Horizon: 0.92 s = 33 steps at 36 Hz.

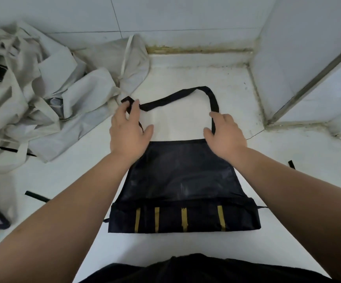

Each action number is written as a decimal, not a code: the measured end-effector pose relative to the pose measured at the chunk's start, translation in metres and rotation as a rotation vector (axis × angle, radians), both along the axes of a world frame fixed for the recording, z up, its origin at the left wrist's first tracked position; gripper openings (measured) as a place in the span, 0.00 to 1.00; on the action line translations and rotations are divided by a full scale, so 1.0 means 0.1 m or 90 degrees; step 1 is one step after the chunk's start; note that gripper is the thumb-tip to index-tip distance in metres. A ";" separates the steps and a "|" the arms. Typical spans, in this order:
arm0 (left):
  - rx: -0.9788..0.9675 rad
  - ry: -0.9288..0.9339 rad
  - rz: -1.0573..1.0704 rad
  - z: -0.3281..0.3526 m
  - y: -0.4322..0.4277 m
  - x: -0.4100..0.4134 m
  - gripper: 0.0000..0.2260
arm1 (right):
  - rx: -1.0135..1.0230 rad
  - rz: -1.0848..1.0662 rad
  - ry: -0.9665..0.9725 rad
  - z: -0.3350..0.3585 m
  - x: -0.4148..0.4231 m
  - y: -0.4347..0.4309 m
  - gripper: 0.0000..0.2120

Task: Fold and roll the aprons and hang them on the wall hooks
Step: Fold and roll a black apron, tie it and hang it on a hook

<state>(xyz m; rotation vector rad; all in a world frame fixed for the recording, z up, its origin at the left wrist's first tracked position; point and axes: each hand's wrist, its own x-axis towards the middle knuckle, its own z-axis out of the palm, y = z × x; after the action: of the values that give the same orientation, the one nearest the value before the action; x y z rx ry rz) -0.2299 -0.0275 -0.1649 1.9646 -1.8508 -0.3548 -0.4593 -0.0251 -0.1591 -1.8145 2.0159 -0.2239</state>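
Observation:
A dark navy apron (182, 176) lies flat on the white counter (287, 160), its bottom part folded up and showing several gold stripes. Its neck strap (186, 94) loops away toward the wall. My left hand (127, 130) rests over the strap's left side near the bib's top left corner, fingers spread, with the strap running under the fingers. My right hand (223, 131) sits at the top right corner, and the strap's right side passes between its thumb and index finger. Whether either hand grips the strap is unclear.
A heap of pale grey aprons (43, 94) with dark ties covers the counter's left side. Tiled walls (186, 15) close off the back and the right. Loose dark ties (36, 196) lie at left and a tie end (291, 164) at right.

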 end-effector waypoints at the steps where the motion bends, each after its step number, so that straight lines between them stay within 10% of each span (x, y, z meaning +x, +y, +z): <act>1: -0.014 0.010 -0.042 0.00 0.11 0.00 0.28 | -0.003 0.019 -0.009 0.03 0.02 0.07 0.23; 7: 0.008 0.019 -0.246 -0.02 0.77 -0.07 0.13 | 0.018 0.104 -0.050 0.07 0.08 0.59 0.21; 15: 0.059 0.003 -0.299 -0.19 1.41 -0.21 0.19 | 0.036 0.228 -0.011 -0.04 0.03 1.23 0.10; 23: 0.229 -0.270 -0.350 -0.39 1.84 -0.15 0.39 | 0.072 0.409 0.170 -0.19 -0.04 1.61 0.45; 33: 0.267 -0.259 -0.365 -0.13 1.65 -0.19 0.35 | 0.131 0.361 0.187 -0.04 0.00 1.56 0.28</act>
<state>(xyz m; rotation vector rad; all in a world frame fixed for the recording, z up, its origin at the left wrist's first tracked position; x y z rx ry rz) -0.2489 0.1377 -0.1779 1.8044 -2.8010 -0.5822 -0.4590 0.1310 -0.1636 -2.2821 1.5271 0.4213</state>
